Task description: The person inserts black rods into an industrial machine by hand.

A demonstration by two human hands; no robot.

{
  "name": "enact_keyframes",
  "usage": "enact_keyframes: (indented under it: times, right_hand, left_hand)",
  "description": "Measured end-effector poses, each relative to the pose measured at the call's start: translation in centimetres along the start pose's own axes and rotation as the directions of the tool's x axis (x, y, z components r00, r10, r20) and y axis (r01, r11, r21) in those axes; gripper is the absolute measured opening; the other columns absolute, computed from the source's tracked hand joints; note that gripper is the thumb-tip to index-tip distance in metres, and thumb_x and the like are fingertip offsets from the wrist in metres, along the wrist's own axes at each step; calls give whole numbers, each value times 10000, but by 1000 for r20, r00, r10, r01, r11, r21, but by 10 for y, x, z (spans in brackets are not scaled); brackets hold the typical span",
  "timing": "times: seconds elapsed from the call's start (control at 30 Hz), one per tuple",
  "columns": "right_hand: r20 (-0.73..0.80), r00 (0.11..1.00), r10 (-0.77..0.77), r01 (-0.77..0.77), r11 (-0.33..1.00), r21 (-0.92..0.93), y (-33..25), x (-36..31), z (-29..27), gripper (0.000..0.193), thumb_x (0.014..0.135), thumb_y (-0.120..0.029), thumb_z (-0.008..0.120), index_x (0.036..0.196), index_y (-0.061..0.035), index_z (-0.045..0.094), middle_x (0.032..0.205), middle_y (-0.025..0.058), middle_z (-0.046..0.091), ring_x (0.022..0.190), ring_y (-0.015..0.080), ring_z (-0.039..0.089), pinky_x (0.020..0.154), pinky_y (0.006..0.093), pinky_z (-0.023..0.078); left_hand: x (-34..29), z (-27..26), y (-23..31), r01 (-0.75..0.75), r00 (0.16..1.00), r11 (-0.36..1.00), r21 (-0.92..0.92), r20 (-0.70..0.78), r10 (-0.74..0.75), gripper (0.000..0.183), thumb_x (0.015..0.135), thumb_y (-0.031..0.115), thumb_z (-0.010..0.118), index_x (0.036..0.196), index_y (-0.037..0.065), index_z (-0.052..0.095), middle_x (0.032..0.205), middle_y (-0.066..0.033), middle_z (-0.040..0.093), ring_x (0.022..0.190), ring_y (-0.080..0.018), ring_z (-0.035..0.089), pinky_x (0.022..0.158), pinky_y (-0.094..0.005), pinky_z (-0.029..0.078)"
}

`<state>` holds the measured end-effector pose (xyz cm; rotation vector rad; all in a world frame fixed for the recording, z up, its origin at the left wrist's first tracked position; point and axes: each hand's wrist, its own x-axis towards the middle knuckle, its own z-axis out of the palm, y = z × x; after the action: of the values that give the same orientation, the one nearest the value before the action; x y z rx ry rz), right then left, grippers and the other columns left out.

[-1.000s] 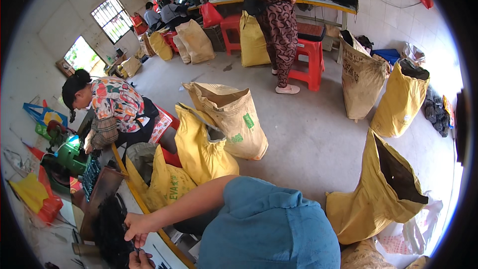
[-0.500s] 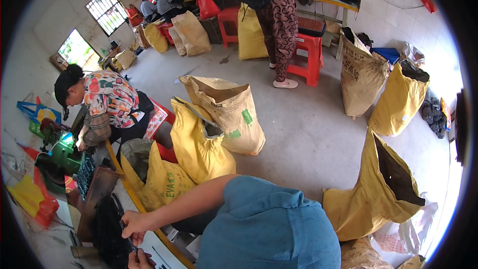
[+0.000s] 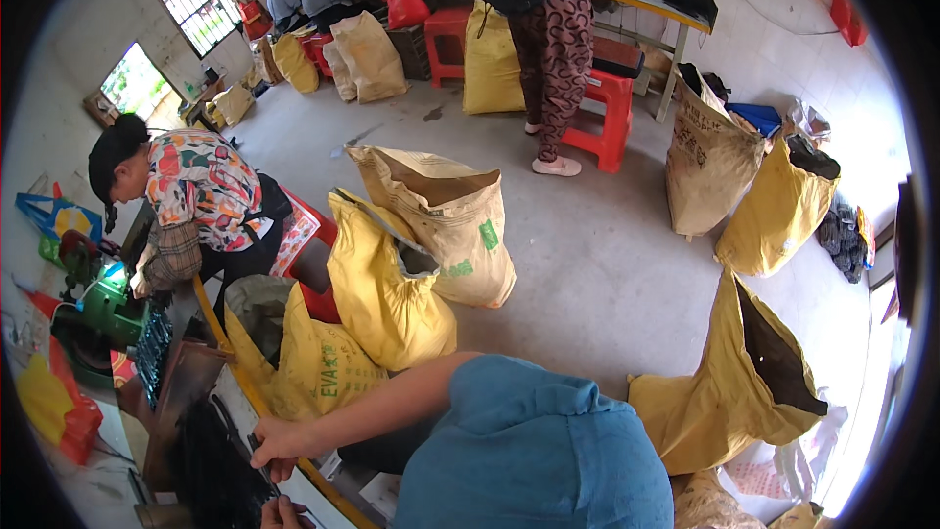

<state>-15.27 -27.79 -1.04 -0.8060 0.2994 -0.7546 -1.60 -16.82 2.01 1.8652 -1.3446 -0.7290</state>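
At the lower left, over the edge of a work table, my right hand (image 3: pixel 281 442) reaches from a teal sleeve, its fingers closed on a thin dark strip (image 3: pixel 257 447). My left hand (image 3: pixel 281 513), just below it and cut by the lower edge, is closed with fingertips together near the strip's lower end. What it pinches is too small to make out. Beside both hands lies a heap of black strands (image 3: pixel 201 460) on the table.
A co-worker (image 3: pixel 211 196) bends over a green machine (image 3: pixel 113 309) at the left. Open yellow sacks (image 3: pixel 392 294) and a tan sack (image 3: pixel 460 245) stand by the table; another yellow sack (image 3: pixel 695 402) stands at right. A person (image 3: pixel 548 49) stands beside a red stool (image 3: pixel 609 113).
The view has shifted slightly. My right hand has moved a little right and down, its fingers still closed. My left hand sits slightly lower. The co-worker at the machine leans similarly.
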Motion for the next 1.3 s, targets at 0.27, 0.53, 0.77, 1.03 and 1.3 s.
enact_keyframes:
  times: [0.27,0.53,0.77,1.03,1.3]
  right_hand:
    - [57,997,59,-59,998,-7,12,14,-10,188,732,-96,563,820,40,468,641,109,542,507,162,584,433,253,489]
    - [32,999,44,-44,999,0,12,18,-16,172,738,-94,559,804,38,471,634,99,538,496,156,581,416,249,481]
    - [44,999,-25,26,999,-34,7,18,-9,154,733,-89,554,767,38,475,623,85,531,487,148,577,414,244,479]
    - [83,991,-110,114,993,-41,3,17,0,140,717,-65,555,746,35,462,581,108,525,470,171,575,401,264,483]
    - [77,990,-121,125,991,-54,1,12,6,124,721,-63,553,729,28,468,572,99,520,461,166,573,402,264,483]
  left_hand:
    - [12,6,-5,-51,999,996,-73,9,52,144,813,114,516,779,-23,546,584,-29,522,427,-54,396,371,-182,297]
    - [15,11,8,-44,998,999,-21,41,45,159,817,138,521,787,-17,544,578,-24,515,431,-51,396,373,-180,298]
    - [16,9,5,-83,996,996,13,-26,84,169,816,139,521,761,-20,536,570,-20,502,433,-52,375,378,-192,286]
    - [2,11,27,-124,989,992,4,-76,124,172,814,135,525,771,-31,532,576,-28,506,441,-71,373,388,-210,291]
    - [0,7,20,-159,984,987,13,-83,160,176,814,137,526,761,-30,529,573,-23,498,448,-72,374,394,-212,294]
